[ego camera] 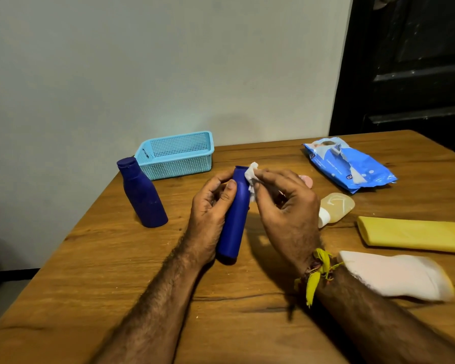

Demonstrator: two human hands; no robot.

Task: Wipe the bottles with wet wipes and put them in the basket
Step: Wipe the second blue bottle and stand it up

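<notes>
Brown wooden table (132, 261) sits against a pale wall. On it, the left hand (210, 208) wraps its fingers around a tall dark blue plastic bottle (234, 222), held tipped just above the wood. The right hand (284, 206) pinches a small white wet wipe (251, 176) against the bottle's top end. A wet bottle could slip and fall. The light blue plastic basket (176, 156) looks empty and sits well apart, right by the table's far edge, so a hard push could knock it off. A second dark blue bottle (142, 195) stands near it and could tip.
</notes>
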